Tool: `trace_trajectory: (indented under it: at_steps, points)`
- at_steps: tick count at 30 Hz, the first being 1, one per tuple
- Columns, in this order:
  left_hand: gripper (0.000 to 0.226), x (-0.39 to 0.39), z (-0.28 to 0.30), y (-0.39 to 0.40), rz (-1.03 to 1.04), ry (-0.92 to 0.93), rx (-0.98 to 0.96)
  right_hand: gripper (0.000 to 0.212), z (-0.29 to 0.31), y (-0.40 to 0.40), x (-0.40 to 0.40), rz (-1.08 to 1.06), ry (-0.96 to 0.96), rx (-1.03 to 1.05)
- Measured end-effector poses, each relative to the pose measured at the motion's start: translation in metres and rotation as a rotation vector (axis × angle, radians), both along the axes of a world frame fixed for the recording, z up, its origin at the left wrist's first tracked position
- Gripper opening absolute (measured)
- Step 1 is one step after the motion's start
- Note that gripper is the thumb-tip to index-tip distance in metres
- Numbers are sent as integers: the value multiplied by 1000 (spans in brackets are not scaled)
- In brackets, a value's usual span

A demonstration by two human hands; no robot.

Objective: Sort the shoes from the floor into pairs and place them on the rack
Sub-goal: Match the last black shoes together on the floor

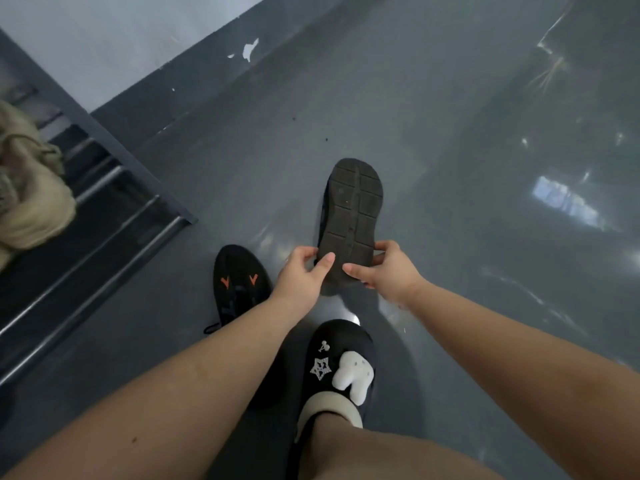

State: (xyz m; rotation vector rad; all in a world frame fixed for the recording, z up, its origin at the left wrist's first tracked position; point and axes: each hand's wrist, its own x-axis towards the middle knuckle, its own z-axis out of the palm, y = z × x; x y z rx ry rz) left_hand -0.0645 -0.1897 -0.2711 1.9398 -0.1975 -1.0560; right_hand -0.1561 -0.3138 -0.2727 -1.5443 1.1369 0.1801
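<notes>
Far left: the shoe rack (100,216) with its metal bars carried a beige sneaker (31,192). Beside it on the floor (450,133) lay a black sneaker (239,282) with orange chevron marks, toe away from you. Centre: your left hand (301,275) and right hand (388,271) both pinched the heel end of a black shoe (349,216), held sole-up, thumbs on the tread. Below stood your foot in a black slipper (341,365) with star and tooth charms. Risk: with only the heel gripped, the toe's weight could twist the shoe free; the glossy floor could let it slide off. No brand name or writing was legible.
</notes>
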Motion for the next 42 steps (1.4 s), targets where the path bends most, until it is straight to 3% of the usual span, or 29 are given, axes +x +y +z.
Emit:
trace_trajectory:
  at_steps: [4,7,14,22,31,37,42]
  points:
    - [17,25,23,38,336,102,-124,73,22,42,34,97,-59,5]
    - [16,44,47,70,454,135,-213,70,47,69,61,199,-75,5]
    - [49,69,109,127,441,108,-350,29,151,103,108,398,24,146]
    - [55,56,162,180,394,62,-432,55,239,160,115,449,297,74]
    - [55,24,181,283,332,-14,-358,56,204,283,79,204,80,159]
    - [63,10,159,322,220,-59,-160,62,160,322,62,88,67,433]
    - [65,-12,123,322,214,-15,-106,42,123,322,36,67,88,597]
